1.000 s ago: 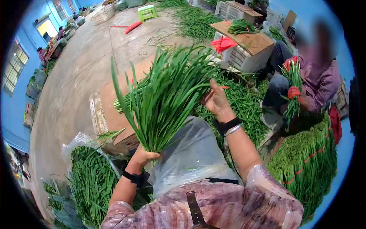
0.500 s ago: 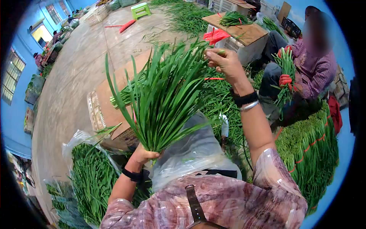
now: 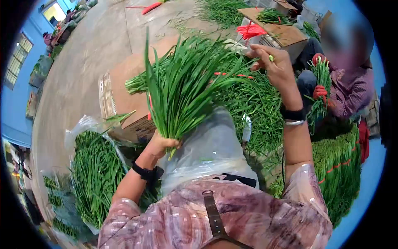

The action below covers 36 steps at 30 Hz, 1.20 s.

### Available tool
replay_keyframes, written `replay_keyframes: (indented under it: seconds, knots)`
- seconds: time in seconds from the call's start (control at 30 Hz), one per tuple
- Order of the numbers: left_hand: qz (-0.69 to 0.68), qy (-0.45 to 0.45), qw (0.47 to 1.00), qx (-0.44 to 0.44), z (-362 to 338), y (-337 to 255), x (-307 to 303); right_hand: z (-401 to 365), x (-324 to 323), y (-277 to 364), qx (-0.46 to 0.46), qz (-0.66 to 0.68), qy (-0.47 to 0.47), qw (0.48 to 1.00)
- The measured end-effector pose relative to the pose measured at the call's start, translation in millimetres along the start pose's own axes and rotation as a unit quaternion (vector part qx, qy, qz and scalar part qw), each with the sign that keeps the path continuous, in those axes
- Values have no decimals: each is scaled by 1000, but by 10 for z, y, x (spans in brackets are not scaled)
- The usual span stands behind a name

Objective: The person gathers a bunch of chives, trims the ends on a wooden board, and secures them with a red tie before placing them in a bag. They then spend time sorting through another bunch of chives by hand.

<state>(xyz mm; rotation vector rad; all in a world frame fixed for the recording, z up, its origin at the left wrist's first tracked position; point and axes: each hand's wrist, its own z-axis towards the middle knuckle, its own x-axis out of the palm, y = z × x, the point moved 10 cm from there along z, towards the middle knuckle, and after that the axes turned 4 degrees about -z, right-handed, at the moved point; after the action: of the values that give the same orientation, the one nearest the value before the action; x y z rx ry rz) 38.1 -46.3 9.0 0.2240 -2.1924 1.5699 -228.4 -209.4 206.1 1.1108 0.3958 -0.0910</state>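
chives (image 3: 95,178) in plastic bag (image 3: 81,126); left fingers (image 3: 168,143) tight around bunch (image 3: 186,87), right fingers (image 3: 261,52) tight on stalk (image 3: 271,58)

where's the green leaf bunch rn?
Head view, centre: the fanned bunch of long green leaves is gripped at its base by the left hand, in front of the brown cardboard box, with the right hand by its upper-right tips.

No readable text anywhere I look. Print on side of cardboard box (image 3: 107,98) too blurred to make out.
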Motion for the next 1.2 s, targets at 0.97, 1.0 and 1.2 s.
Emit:
replay_keyframes:
  seconds: [0.97,1.0,1.2]
  knots:
    - [-68,-178,980,-63,415,288,-134,-1295,262,1002,78,57,128,987]
    - [-58,-179,981,-53,430,284,-113,-1287,280,1031,90,61,103,989]
    - [121,-165,979,-17,579,195,75,-908,525,1560,-116,-74,135,981]
